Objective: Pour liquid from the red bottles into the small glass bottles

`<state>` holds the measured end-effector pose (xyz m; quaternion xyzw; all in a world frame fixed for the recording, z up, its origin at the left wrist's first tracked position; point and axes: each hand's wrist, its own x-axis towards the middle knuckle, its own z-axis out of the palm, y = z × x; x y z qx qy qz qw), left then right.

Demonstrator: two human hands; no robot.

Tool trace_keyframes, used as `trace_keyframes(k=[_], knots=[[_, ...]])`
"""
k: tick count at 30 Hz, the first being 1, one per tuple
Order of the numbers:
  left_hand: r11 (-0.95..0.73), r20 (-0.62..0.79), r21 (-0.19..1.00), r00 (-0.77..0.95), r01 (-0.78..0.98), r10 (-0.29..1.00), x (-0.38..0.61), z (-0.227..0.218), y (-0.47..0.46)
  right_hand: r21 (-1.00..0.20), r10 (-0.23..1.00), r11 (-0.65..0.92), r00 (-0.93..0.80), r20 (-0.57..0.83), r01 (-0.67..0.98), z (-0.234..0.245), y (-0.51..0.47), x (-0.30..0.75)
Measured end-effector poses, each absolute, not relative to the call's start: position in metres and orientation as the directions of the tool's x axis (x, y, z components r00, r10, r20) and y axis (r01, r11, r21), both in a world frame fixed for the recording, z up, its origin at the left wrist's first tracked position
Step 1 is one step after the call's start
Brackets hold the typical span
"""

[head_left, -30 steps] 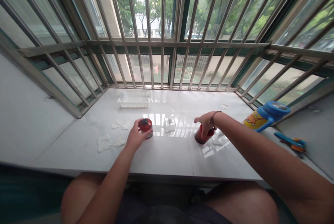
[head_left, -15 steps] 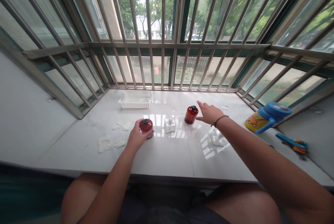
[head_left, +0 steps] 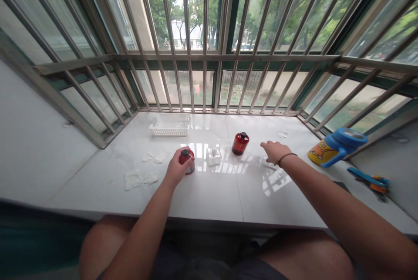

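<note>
My left hand [head_left: 176,168] is wrapped round a small red bottle with a black cap [head_left: 188,159] standing on the white marble sill [head_left: 209,193]. A second red bottle [head_left: 240,143] stands upright further back, right of centre, with nobody touching it. My right hand [head_left: 273,151] hovers low over the sill to the right of that bottle, fingers pointing down at a pale patch that I cannot make out. A small clear square container [head_left: 213,156] sits between the two bottles.
A white slotted basket [head_left: 170,125] stands at the back left. Several white cotton pads [head_left: 141,171] lie left of my left hand. A blue and yellow cup [head_left: 336,145] lies at the right, with blue and orange tools [head_left: 369,180] beyond. Metal window bars [head_left: 209,53] enclose the sill.
My right hand carried the second red bottle from the near right to the back centre, set it down, let go and drew back to the right. My left hand stayed on its bottle.
</note>
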<state>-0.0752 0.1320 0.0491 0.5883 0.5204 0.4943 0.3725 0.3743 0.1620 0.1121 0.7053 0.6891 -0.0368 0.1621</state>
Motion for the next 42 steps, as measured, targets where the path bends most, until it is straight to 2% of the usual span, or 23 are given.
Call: trace_keyframes(k=[2,4,5,8,11,13,16,22,29,35,40,42], knots=[[-0.172,0.183,0.954,-0.022,0.245,0.983,-0.074,0.05,0.129,0.201,0.986,-0.032,0.064,-0.155,0.979,0.117,0.156,0.371],[-0.17,0.182,0.951,-0.023,0.257,0.983,-0.073,0.052,0.125,0.174,0.997,-0.07,0.075,-0.02,0.982,0.119,0.145,0.361],[-0.173,0.186,0.949,-0.024,0.263,0.982,-0.072,0.053,0.124,0.125,0.996,-0.08,0.073,0.055,0.989,0.119,0.138,0.354],[-0.189,0.203,0.944,-0.025,0.272,0.979,-0.069,0.055,0.119,-0.197,0.954,0.021,0.04,0.298,0.98,0.111,0.119,0.322],[-0.19,0.203,0.943,-0.022,0.272,0.979,-0.068,0.056,0.115,-0.449,0.937,0.248,-0.095,0.337,0.858,0.094,0.114,0.279],[-0.183,0.19,0.95,-0.001,0.255,0.982,-0.067,0.055,0.112,-0.552,0.924,0.346,-0.172,0.342,0.758,0.077,0.122,0.251],[-0.201,0.201,0.952,0.02,0.231,0.979,-0.067,0.054,0.108,-0.698,0.947,0.319,-0.188,0.26,0.641,0.051,0.145,0.218],[-0.212,0.219,0.953,-0.013,0.216,0.976,-0.068,0.05,0.109,-0.761,0.948,0.315,-0.218,0.23,0.567,0.023,0.158,0.183],[-0.218,0.224,0.973,-0.091,0.071,0.97,-0.063,0.041,0.111,-0.793,0.951,0.304,-0.115,0.288,0.528,0.004,0.078,0.19],[-0.203,0.224,0.952,-0.071,0.231,0.972,-0.064,0.043,0.105,-0.768,0.931,0.268,0.048,0.361,0.582,-0.02,0.006,0.219],[-0.206,0.217,0.973,-0.1,0.107,0.971,-0.063,0.038,0.107,-0.741,0.9,0.262,0.119,0.418,0.619,-0.028,-0.011,0.22],[-0.216,0.228,0.969,-0.097,0.116,0.969,-0.063,0.037,0.108,-0.73,0.892,0.267,0.124,0.434,0.63,-0.03,-0.01,0.218]])
